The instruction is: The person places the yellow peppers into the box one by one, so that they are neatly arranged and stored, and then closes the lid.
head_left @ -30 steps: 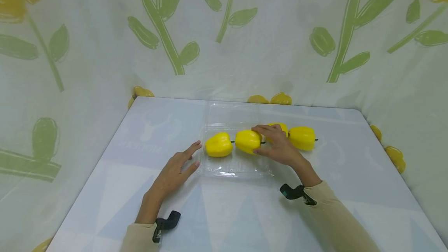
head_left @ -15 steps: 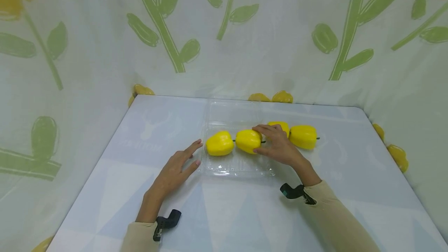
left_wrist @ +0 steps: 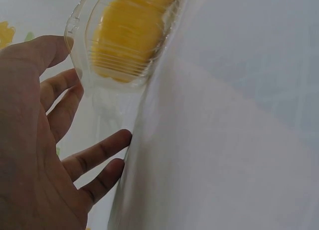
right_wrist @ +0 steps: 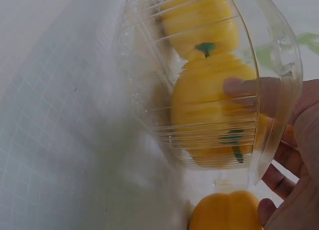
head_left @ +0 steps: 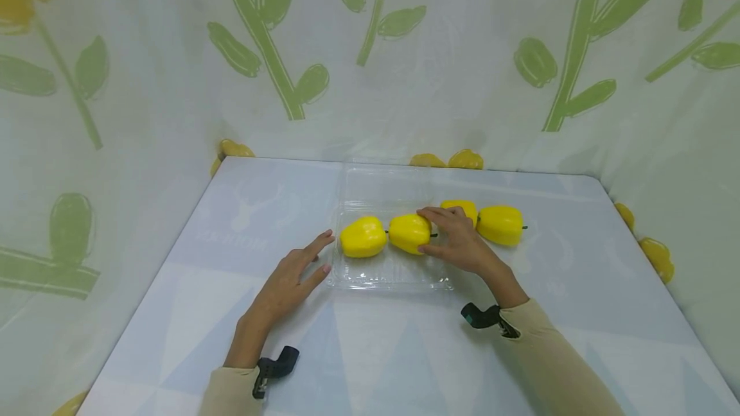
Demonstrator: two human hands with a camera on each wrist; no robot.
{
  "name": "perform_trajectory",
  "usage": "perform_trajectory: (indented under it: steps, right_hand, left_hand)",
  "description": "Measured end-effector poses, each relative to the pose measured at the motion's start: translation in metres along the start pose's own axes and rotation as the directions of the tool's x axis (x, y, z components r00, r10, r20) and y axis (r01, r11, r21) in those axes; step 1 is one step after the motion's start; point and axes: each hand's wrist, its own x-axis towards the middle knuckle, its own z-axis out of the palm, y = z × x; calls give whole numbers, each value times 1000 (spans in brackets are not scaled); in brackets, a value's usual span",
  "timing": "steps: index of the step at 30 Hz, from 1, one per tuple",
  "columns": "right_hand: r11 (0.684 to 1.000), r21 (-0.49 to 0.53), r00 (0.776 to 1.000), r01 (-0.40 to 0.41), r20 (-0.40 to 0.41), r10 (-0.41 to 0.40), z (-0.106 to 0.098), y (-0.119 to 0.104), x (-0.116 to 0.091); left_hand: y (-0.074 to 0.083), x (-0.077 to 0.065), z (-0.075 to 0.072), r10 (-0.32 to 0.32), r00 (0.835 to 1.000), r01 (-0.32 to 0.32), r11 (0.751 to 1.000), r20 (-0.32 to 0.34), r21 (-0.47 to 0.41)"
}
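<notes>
Two yellow bell peppers lie end to end in a clear plastic clamshell box (head_left: 393, 278), seen through its ribbed wall in both wrist views. My right hand (head_left: 462, 242) reaches over the box's right wall and grips the right-hand yellow bell pepper (head_left: 408, 234), thumb on its near side and fingers on its far side. In the right wrist view the thumb (right_wrist: 244, 87) shows through the plastic against the pepper. The left bell pepper (head_left: 362, 237) lies near the left wall. My left hand (head_left: 284, 284) has its fingers spread, fingertips right at the box's left rim (left_wrist: 73, 50).
Two more yellow peppers stand outside the box to the right: one pepper (head_left: 459, 208) partly behind my right hand, another pepper (head_left: 500, 225) beyond it. The box's lid (head_left: 387, 185) lies folded back towards the table's (head_left: 549, 339) far edge. A flower-patterned curtain (head_left: 439, 101) surrounds the table.
</notes>
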Motion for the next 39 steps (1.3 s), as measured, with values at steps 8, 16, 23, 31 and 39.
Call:
perform_trajectory:
  steps: [8, 16, 23, 31, 39]
  right_hand:
    - [1000, 19, 1000, -12, -27, 13, 5, 0, -3]
    - [998, 57, 995, 21, -96, -15, 0, 4, -9]
    - [998, 69, 991, 5, -132, 4, -8, 10, -14]
    - [999, 53, 985, -5, -170, 14, -18, 17, -21]
    - [1000, 18, 979, -13, -202, 16, -29, 25, -27]
  left_hand:
    - [0, -1, -1, 5, 1000, -5, 1000, -4, -4]
    - [0, -1, 0, 8, 1000, -8, 1000, -1, -5]
    - [-1, -1, 0, 19, 1000, -19, 1000, -4, -2]
    - [-1, -2, 1, 8, 1000, -8, 1000, -5, 3]
    - [0, -2, 1, 4, 1000, -4, 1000, -6, -4]
